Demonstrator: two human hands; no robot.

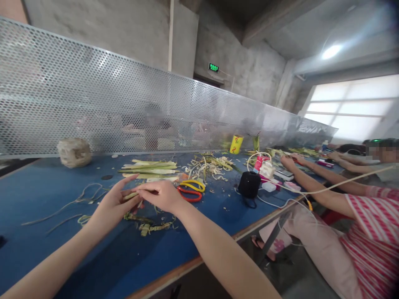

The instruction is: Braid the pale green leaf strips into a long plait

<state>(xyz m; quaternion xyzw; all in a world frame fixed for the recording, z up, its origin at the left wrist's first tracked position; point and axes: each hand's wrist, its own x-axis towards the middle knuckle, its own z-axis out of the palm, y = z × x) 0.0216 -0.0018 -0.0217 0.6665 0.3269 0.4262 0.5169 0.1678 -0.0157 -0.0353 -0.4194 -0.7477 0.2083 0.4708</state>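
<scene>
My left hand (114, 203) and my right hand (162, 195) meet above the blue table (93, 257), both pinched on a short pale green leaf strip (132, 194). The left thumb and forefinger stick out; its other fingers curl round the strip. Below the hands lies a partly woven strip (149, 224) among loose scraps. Two pairs of scissors, one yellow (193, 185) and one red (188, 195), rest just right of my right hand.
A pile of green leaf strips (149, 168) and shavings (208, 164) lies behind. A woven ball (74, 152) sits far left, a black cylinder (249, 184) and yellow can (236, 144) to the right. A perforated metal screen (124, 104) backs the table. Other people (358, 224) work on the right.
</scene>
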